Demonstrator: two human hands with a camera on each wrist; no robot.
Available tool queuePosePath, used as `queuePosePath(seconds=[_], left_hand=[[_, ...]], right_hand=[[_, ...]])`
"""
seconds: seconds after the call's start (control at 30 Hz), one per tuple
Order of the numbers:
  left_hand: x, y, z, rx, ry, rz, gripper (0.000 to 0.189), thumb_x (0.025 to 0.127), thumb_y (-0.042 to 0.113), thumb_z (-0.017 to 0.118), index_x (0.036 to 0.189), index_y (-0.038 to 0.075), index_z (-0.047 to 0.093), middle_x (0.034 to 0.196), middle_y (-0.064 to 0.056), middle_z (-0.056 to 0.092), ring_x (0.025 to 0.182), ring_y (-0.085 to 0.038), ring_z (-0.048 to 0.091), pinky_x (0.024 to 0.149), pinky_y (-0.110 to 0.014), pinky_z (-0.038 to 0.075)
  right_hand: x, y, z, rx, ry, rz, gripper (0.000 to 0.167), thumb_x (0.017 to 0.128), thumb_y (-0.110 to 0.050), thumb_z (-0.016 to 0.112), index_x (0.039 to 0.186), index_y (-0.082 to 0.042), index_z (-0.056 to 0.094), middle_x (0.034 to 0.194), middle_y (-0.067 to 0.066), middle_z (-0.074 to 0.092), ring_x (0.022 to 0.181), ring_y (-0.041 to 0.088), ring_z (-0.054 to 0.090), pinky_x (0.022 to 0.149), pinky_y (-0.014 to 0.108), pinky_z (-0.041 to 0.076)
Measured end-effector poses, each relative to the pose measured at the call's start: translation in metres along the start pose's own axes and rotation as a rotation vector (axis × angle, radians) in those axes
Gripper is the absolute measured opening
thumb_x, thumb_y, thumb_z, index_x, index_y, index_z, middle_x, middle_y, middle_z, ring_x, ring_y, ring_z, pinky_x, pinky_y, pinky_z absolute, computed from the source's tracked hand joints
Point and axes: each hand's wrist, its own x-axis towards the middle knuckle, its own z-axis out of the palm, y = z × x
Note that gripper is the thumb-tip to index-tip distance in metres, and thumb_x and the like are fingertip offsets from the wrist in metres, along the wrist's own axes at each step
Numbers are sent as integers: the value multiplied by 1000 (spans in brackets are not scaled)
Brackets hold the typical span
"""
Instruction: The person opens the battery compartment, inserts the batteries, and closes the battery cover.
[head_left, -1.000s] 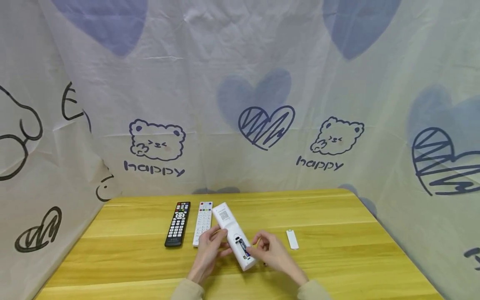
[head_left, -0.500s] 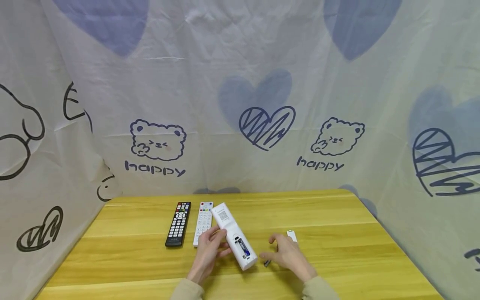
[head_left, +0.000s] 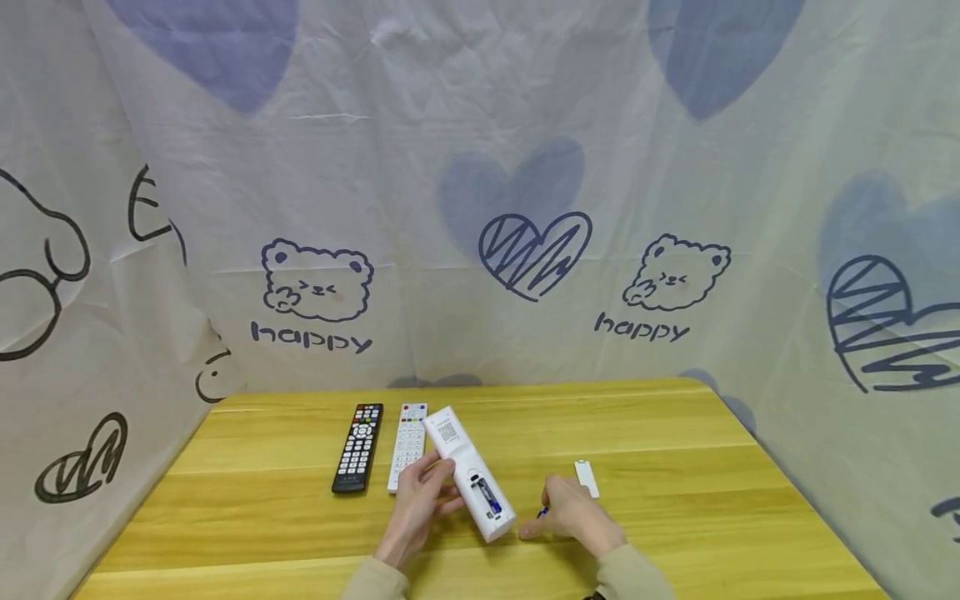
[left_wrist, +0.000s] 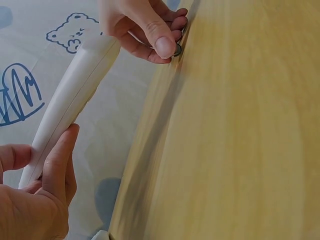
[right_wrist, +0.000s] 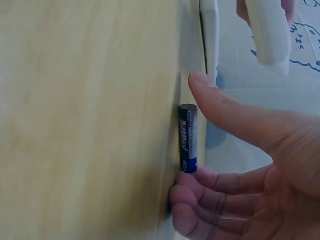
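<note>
In the head view my left hand (head_left: 415,498) grips a white remote control (head_left: 459,450), tilted with its back up. Its uncovered battery compartment shows a blue battery (head_left: 489,497) inside. To the right, my right hand (head_left: 573,515) is low over the table around a second blue battery (right_wrist: 188,140). The right wrist view has this battery lying on the wood, fingers at one end and the thumb held out beside the other, apart from it. From the left wrist view, the remote is pinched between thumb and fingers; its compartment is hidden there.
Left of the held remote lie a black remote (head_left: 357,448) and another white remote (head_left: 407,446), buttons up. A small white battery cover (head_left: 587,478) lies just beyond my right hand. The wooden table (head_left: 712,483) ends at a printed cloth backdrop (head_left: 450,350).
My right hand has left the battery compartment and moved right and down to the loose battery on the table. The left hand keeps holding the remote in nearly the same place.
</note>
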Motion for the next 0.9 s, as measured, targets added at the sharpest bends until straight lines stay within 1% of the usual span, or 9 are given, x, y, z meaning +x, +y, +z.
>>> queuePosePath(seconds=[0.1,0.3,0.47,0.53,0.73,0.9], left_hand=[[-1,0,0,0,-5,-1,53,102,14,54,146,-10,38,109,-8,72,77,-11,62,72,-27,65],[-2,0,1,-1,-10,2,53,103,15,54,147,-10,38,113,-11,72,77,-11,62,72,-28,65],[-1,-1,1,1,-15,3,53,103,14,54,146,-10,38,115,-13,72,77,-10,63,73,-28,65],[-1,-2,1,0,-16,4,53,103,14,54,146,-11,38,115,-13,72,76,-10,63,73,-28,65],[0,-2,1,3,-14,4,53,102,15,55,146,-11,38,113,-11,72,76,-10,63,73,-27,65],[0,-2,2,2,-11,2,52,102,13,54,146,-11,39,114,-12,72,76,-10,63,73,-28,65]], right_hand=[[1,-1,1,-4,1,-2,47,63,-25,96,86,1,64,81,7,62,72,19,54,60,28,48],[3,0,1,-3,5,-1,44,61,-19,95,83,-1,62,78,6,59,70,19,54,58,26,46],[5,2,0,25,-20,2,40,64,-16,94,83,-3,60,78,5,58,72,19,54,59,26,45],[5,3,-1,43,-25,-2,38,65,-14,92,83,-4,61,78,5,59,70,19,55,58,26,46],[6,7,-2,142,-69,-14,33,69,-3,86,93,1,64,73,6,62,56,15,60,51,24,50],[6,11,-1,183,-90,-44,37,71,3,81,104,2,64,66,3,59,52,12,55,47,22,45]])
